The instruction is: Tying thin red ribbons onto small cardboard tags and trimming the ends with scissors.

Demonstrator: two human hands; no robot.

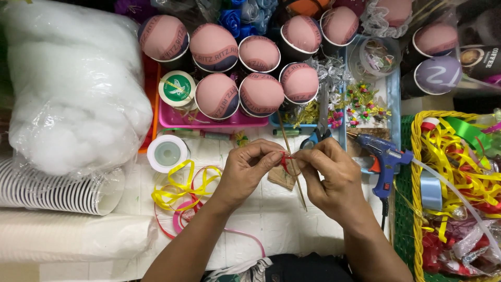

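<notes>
My left hand [249, 168] and my right hand [330, 176] meet over the middle of the white table. Both pinch a small piece of red ribbon [285, 160] against a thin wooden stick [293, 168] that runs from the upper left down to the lower right between my hands. The fingertips of both hands touch at the ribbon. A scrap of brown paper [280, 178] lies on the table just under my hands.
Yellow and pink ribbon loops [180, 193] and a tape roll [167, 153] lie left. A blue glue gun [383, 156] and scissors [319, 130] sit right. Paper cups capped with pink balls [216, 96] stand behind. A basket of ribbons [454, 188] fills the right, stuffing bag [68, 89] the left.
</notes>
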